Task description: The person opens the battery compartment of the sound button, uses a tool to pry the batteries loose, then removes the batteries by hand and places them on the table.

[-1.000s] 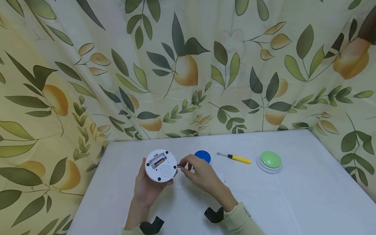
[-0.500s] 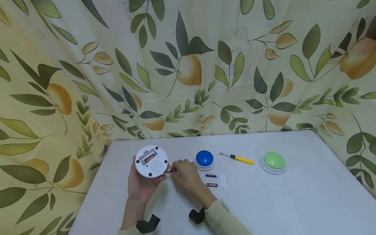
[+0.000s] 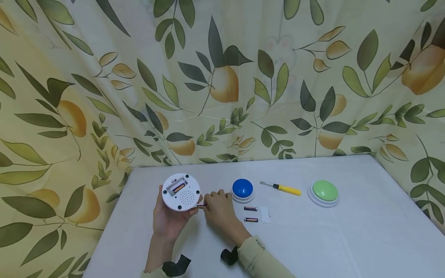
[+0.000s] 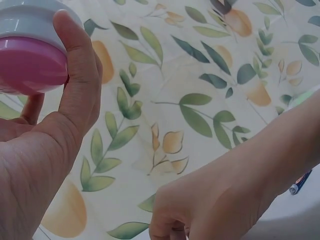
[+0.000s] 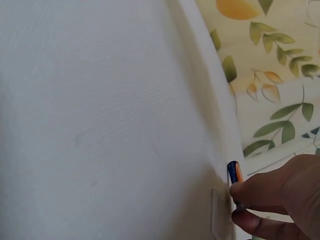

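Note:
My left hand holds a round white push-button device with its underside up. In the left wrist view its pink dome faces down, between thumb and fingers. The battery compartment on the underside is uncovered, with one battery visible in it. My right hand pinches another small battery by one end, close to the device's lower right rim. In the right wrist view the free end of this orange-and-dark battery sticks out past the thumb and fingertips.
A blue push-button stands right of my right hand. Below it lie two batteries beside a small white cover. Farther right are a yellow-handled screwdriver and a green push-button on the white table. A patterned curtain hangs behind.
Both hands have shifted left with the device and the pinched battery. The right hand has uncovered the blue push-button, the two loose batteries and the white cover.

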The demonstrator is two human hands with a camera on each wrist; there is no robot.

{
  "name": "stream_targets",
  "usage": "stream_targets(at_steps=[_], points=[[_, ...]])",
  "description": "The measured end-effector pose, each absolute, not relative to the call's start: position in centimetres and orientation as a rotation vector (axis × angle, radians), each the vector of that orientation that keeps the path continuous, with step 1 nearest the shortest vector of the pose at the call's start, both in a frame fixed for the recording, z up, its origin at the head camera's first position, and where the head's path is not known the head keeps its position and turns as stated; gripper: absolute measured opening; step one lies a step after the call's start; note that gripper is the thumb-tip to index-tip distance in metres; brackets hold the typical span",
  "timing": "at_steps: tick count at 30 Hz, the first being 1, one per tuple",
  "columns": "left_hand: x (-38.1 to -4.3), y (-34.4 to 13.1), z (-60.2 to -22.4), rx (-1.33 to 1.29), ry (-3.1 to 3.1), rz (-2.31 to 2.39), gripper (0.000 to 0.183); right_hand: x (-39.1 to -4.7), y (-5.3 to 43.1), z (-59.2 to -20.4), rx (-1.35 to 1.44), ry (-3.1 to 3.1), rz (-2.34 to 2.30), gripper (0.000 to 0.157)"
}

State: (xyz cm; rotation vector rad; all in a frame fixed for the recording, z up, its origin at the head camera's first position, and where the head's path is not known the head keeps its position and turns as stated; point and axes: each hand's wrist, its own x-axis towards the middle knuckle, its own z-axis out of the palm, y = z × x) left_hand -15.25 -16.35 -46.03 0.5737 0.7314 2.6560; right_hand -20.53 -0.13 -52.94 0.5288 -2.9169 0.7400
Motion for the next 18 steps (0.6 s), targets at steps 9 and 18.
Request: stream_targets(at_steps=[9, 18], points=[[-15.22, -16.31, -46.16, 0.548, 0.749, 2.652, 0.058, -20.28, -0.19, -52.88, 0.532, -2.92, 0.648, 0.011], [-15.11, -16.17, -46.13, 0.483, 0.821, 2.661, 0.055, -20.16, 0.12, -52.98, 0.538, -2.93, 0.714, 0.008]])
